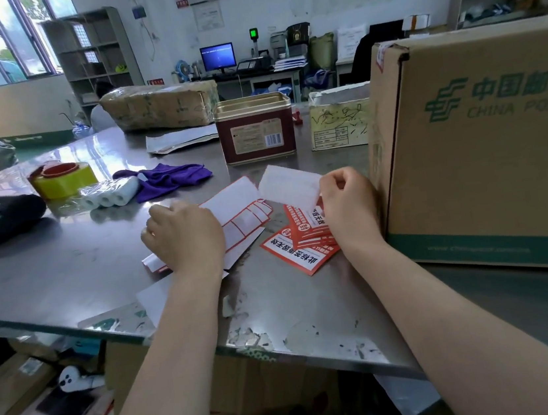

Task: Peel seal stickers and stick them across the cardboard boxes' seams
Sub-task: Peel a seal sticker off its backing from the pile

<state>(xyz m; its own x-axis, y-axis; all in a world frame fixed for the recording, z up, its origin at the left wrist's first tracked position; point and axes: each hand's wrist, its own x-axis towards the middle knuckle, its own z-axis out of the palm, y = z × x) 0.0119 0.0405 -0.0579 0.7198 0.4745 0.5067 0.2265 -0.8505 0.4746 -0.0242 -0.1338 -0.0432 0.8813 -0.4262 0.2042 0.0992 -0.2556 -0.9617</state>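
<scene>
- The left hand (182,234) lies palm down on a used white backing sheet (238,211) near the middle of the steel tabletop (66,267); its fingers are curled under, and I cannot tell whether they grip anything.
- The right hand (348,205) has its fingers pinched on a white sheet (289,184) that is lifted above the red seal stickers (299,244).
- Those stickers lie fanned on the tabletop, just beside the China Post cardboard box (486,146) at the right edge.
- A purple cloth (165,179), a tape roll (64,179) and a brown tin (254,128) sit farther back.
</scene>
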